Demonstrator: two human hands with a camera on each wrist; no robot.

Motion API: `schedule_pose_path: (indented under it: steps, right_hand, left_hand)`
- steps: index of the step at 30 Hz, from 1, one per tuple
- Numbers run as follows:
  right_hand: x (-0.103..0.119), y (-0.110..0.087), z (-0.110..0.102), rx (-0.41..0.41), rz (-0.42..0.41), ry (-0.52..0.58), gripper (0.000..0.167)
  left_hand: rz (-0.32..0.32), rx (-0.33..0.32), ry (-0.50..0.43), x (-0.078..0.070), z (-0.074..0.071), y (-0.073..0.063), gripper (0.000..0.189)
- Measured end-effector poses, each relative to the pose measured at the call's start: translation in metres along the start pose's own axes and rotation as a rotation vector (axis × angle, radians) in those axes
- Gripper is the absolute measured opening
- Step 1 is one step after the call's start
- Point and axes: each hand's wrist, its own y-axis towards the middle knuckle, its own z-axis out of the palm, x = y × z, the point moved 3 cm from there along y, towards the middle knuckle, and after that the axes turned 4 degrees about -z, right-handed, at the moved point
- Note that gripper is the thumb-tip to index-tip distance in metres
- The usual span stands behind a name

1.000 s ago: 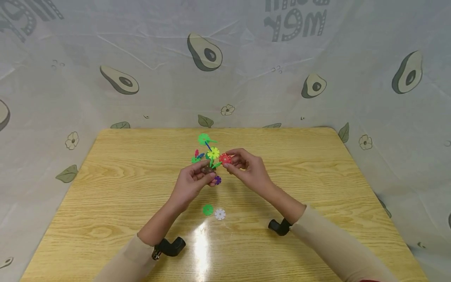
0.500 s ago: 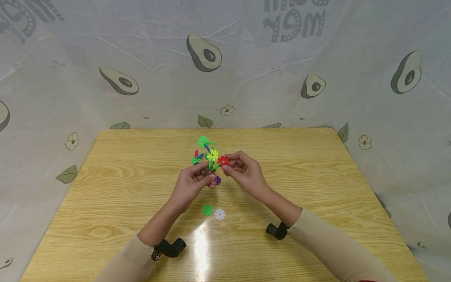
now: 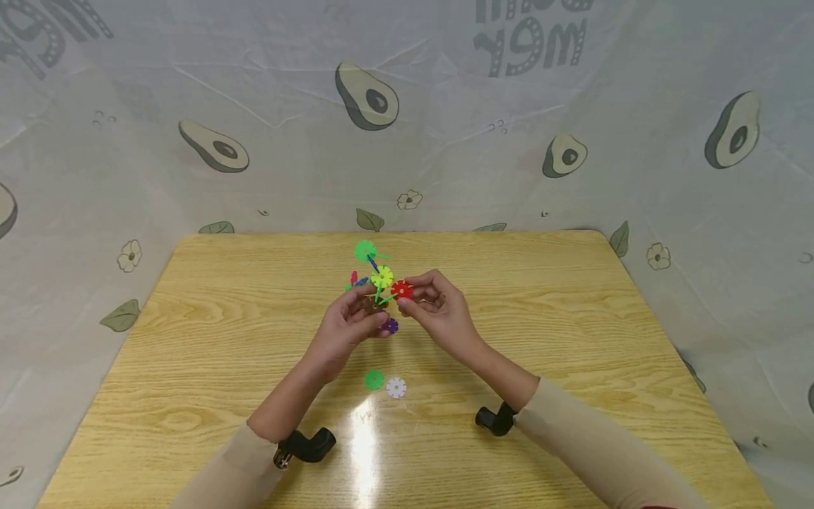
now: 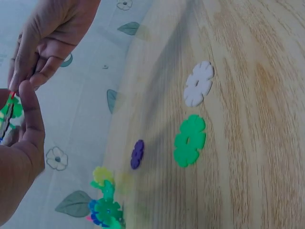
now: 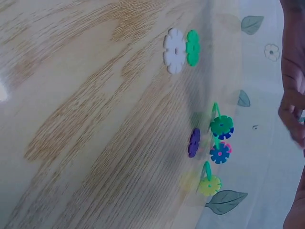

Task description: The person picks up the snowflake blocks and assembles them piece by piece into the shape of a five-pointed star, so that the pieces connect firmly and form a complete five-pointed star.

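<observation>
Above the desk (image 3: 572, 318), an assembly of linked notched discs (image 3: 382, 276) is held by the left hand (image 3: 340, 332), its brown disc (image 3: 376, 305) pinched between thumb and fingers. A red disc (image 3: 401, 290) is pinched likewise by the right hand (image 3: 447, 309), against the assembly; whether they are joined cannot be told. Below, a green disc (image 3: 374, 379) and a white disc (image 3: 396, 387) are laid side by side.

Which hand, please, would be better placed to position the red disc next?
Probably the right hand: it pinches the red disc, while the left hand holds a brown piece.
</observation>
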Motion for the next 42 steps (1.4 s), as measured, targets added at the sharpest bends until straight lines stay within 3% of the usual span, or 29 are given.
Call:
schedule_pose_path:
  steps: [5,12,16,20,23,27,31,37,42]
  right_hand:
    - [-0.005,0.001,0.012,0.011,0.034,0.038,0.032]
    - [-0.013,0.005,0.032,0.035,0.051,0.054,0.034]
    - [-0.016,0.009,0.035,0.081,0.081,0.016,0.036]
    - [-0.029,0.017,0.025,0.088,0.132,-0.116,0.034]
    - [-0.048,0.025,0.014,0.084,0.226,-0.260,0.036]
    - [-0.073,0.032,0.010,0.186,0.351,-0.431,0.044]
    - [-0.087,0.041,0.016,0.273,0.348,-0.507,0.053]
    - [-0.098,0.066,0.026,0.287,0.289,-0.644,0.067]
    - [-0.110,0.082,0.032,0.312,0.290,-0.747,0.070]
  left_hand:
    - [0.029,-0.048,-0.036,0.000,-0.002,0.000,0.061]
    - [0.079,-0.127,-0.070,0.001,-0.007,-0.002,0.052]
    - [0.069,-0.186,-0.059,0.003,-0.016,-0.004,0.052]
    - [0.035,-0.247,-0.022,0.005,-0.033,-0.008,0.053]
    - [0.010,-0.283,-0.012,0.007,-0.044,-0.012,0.053]
    - [-0.008,-0.302,-0.019,0.010,-0.052,-0.016,0.055]
    - [-0.001,-0.306,-0.035,0.011,-0.056,-0.018,0.051]
    - [-0.006,-0.324,-0.059,0.014,-0.060,-0.018,0.052]
    - [-0.019,-0.332,-0.070,0.015,-0.063,-0.018,0.054]
